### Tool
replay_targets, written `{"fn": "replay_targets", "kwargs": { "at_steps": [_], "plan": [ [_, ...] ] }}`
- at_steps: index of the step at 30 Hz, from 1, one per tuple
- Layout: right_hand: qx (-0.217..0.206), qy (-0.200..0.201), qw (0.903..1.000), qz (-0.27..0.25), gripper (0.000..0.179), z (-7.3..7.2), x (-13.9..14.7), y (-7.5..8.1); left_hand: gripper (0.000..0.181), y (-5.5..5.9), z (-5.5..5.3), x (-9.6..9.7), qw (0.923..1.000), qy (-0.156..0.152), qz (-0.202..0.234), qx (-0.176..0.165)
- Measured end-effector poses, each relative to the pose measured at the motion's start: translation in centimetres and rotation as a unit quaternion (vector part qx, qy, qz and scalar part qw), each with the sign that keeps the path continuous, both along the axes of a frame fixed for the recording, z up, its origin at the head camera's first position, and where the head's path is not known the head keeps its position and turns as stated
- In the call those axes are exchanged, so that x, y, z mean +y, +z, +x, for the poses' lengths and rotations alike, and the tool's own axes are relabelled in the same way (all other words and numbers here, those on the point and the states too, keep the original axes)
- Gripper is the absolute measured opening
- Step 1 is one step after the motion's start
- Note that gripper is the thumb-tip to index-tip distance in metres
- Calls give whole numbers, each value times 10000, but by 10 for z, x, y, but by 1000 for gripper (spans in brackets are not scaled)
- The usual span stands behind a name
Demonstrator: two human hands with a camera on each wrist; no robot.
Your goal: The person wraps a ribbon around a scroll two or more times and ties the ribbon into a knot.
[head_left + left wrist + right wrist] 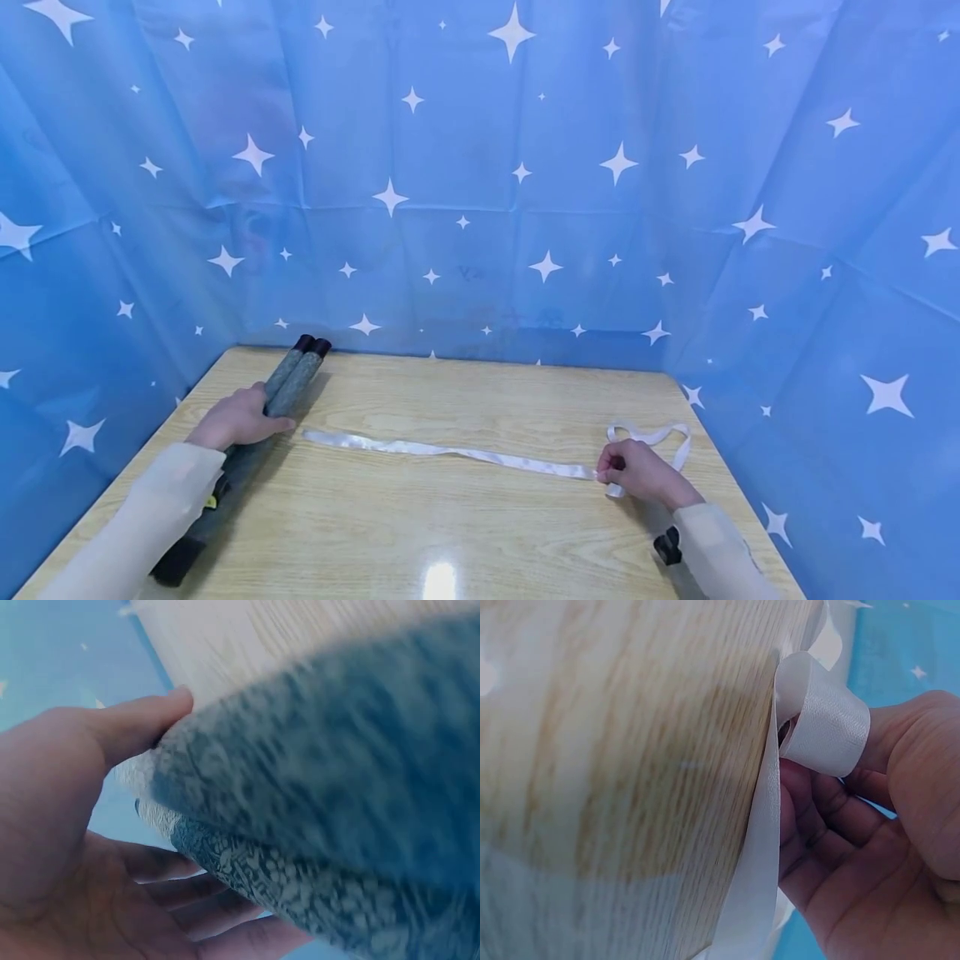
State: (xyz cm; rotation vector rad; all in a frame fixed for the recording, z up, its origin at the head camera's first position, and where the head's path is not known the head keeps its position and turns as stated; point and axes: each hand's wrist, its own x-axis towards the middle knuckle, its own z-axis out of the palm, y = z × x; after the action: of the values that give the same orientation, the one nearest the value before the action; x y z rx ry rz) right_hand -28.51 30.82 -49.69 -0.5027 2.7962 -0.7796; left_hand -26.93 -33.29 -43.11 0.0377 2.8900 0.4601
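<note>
A rolled scroll (300,382), its two blue-grey patterned rolls side by side with black ends, lies slanted on the left of the table. My left hand (242,417) holds it near the middle, thumb along one roll and fingers against the other in the left wrist view. From close beside the scroll, a white satin ribbon (450,452) stretches across the table to my right hand (639,471). Thumb and fingers pinch the ribbon there; in the right wrist view a loop of ribbon (829,720) curls over the fingertips. The ribbon's loose tail bends behind this hand.
The wooden table (450,533) has its back edge against a blue star-patterned curtain (465,167), which also hangs along both sides. A black device (667,546) sits at the right wrist. Bright light reflects near the table's front.
</note>
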Motion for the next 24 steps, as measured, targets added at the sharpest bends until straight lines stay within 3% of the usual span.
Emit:
{"fn": "replay_targets", "kwargs": {
  "at_steps": [6, 11, 13, 16, 21, 24],
  "plan": [
    [-27, -49, 10000, 9, 14, 1, 0, 1, 94, 10, 4, 32, 9979, 28, 649, -80],
    [-35, -68, 10000, 26, 14, -1, 0, 1, 53, 14, 7, 61, 9946, 117, 1030, -76],
    [-30, -78, 10000, 27, 14, -1, 0, 1, 47, 15, 6, 72, 9937, 94, 1119, 11],
    [-44, -94, 9999, 17, 15, -2, -1, 1, 48, 16, 5, 90, 9917, 5, 1280, 126],
    [3, -80, 10000, 2, 12, 1, -1, 1, 84, 12, 5, 122, 9880, -144, 1532, 156],
    [18, -88, 10000, -9, 11, 2, -1, 1, 93, 7, 5, 143, 9870, -132, 1593, 146]
  ]
}}
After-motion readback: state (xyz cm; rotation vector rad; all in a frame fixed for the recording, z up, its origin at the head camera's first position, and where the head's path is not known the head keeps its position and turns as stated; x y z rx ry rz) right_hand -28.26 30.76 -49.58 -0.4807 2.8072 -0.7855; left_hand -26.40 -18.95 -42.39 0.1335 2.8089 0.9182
